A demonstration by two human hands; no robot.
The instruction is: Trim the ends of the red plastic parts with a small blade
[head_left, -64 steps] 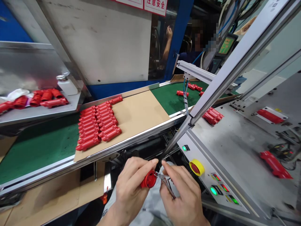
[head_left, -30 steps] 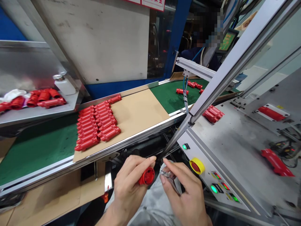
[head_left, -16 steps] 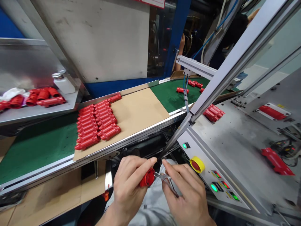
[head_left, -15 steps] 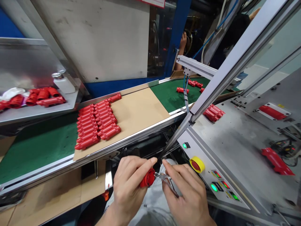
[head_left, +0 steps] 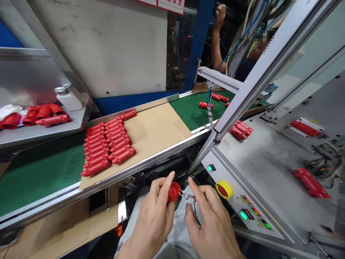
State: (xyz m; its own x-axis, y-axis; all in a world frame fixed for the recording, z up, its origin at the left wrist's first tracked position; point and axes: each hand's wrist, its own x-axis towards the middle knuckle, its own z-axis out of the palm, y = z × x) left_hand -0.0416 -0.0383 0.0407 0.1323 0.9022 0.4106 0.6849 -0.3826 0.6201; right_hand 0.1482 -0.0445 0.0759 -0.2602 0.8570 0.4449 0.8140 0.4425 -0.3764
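My left hand (head_left: 155, 210) is closed around a red plastic tube-shaped part (head_left: 174, 191), its open round end facing up and toward me. In my right hand (head_left: 208, 216) I grip small metal nippers (head_left: 188, 198) by the handles. Their jaws are at the right rim of the red part; whether they bite into it I cannot tell. Most of the part's body is hidden behind my left fingers. Both hands are above my lap, in front of the conveyor. Rows of similar red parts (head_left: 107, 142) lie on a cardboard sheet (head_left: 156, 126) beyond them.
The green conveyor belt (head_left: 45, 172) runs under the cardboard. At right stands a machine with a control panel (head_left: 242, 205) and a red-and-yellow stop button (head_left: 224, 189). A metal shelf (head_left: 51, 129) holds more red parts and a white bottle (head_left: 69, 99). A co-worker's arm (head_left: 217, 43) is raised behind.
The nippers and red part have shifted slightly, the part's opening turned more toward me. The co-worker's hand has risen. The view has moved a little, so the surroundings appear shifted left.
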